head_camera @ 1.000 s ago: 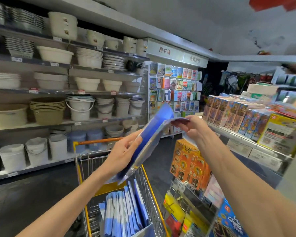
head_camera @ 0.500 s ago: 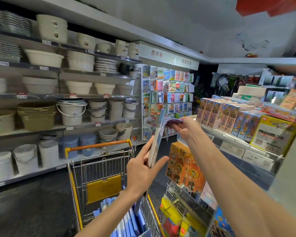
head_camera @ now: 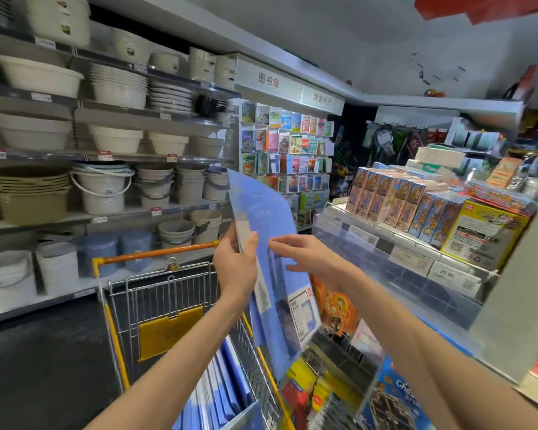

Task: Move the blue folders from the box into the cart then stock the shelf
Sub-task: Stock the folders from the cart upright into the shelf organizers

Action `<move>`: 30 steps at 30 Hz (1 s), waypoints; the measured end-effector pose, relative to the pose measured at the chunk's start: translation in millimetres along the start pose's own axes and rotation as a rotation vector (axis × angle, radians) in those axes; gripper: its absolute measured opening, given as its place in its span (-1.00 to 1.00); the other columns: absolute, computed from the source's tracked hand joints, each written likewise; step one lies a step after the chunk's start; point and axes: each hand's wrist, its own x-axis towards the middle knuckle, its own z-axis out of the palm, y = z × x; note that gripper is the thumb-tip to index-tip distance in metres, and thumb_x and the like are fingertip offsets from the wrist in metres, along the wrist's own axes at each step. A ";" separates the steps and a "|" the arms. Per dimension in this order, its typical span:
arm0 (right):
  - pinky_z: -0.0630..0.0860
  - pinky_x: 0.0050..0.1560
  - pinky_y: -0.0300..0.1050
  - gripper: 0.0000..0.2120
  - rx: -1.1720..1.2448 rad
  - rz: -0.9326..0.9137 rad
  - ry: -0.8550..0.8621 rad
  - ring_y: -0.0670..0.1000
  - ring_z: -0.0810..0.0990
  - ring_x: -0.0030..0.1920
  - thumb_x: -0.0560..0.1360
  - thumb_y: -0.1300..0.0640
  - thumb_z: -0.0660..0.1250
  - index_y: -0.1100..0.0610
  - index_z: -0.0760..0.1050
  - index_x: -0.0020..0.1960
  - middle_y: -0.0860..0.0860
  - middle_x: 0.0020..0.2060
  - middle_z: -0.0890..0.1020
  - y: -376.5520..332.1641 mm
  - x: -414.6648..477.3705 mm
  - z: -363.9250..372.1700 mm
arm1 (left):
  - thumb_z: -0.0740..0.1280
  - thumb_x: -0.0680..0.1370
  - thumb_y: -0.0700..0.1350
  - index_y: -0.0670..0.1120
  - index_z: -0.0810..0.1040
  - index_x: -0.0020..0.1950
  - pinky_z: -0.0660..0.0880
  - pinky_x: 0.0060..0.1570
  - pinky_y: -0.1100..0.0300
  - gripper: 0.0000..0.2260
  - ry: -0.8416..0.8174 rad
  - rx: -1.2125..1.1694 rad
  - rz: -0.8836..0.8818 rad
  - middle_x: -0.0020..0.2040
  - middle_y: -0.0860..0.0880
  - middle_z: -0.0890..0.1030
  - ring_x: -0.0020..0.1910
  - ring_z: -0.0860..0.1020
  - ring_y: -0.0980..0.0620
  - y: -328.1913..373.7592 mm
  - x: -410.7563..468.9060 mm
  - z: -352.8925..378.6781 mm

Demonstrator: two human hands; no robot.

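Observation:
My left hand [head_camera: 238, 268] grips the left edge of a blue folder [head_camera: 272, 231] in clear wrap, held upright above the cart's right side. A white label sits at the folder's lower right corner. My right hand [head_camera: 305, 254] lies against the folder's face with fingers extended and touching it. Several more blue folders [head_camera: 221, 386] stand on edge inside the wire cart [head_camera: 156, 293], which has an orange handle and a yellow flap. To the right is a wire display shelf [head_camera: 333, 352] with coloured packs.
White and beige buckets and basins [head_camera: 103, 187] fill the shelves on the left. A rack of booklets [head_camera: 288, 150] stands ahead. Boxed goods [head_camera: 416, 206] sit on the right shelf with price tags. Dark floor lies left of the cart.
The folder has turned from edge-on to face-on and stands upright. My right hand left its top corner and dropped to its face. My left hand shifted onto its left edge.

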 end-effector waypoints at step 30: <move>0.56 0.02 -0.11 -0.82 0.301 -0.485 0.643 -0.08 0.63 -0.06 0.59 0.22 0.34 0.13 0.59 0.18 0.08 0.01 0.71 4.1 -182.5 -142.8 | 0.00 0.69 0.19 0.01 0.66 0.10 0.48 -0.12 0.13 -0.53 -0.643 -0.052 -0.098 -0.07 -0.20 0.50 -0.09 0.47 -0.08 158.5 -129.9 148.7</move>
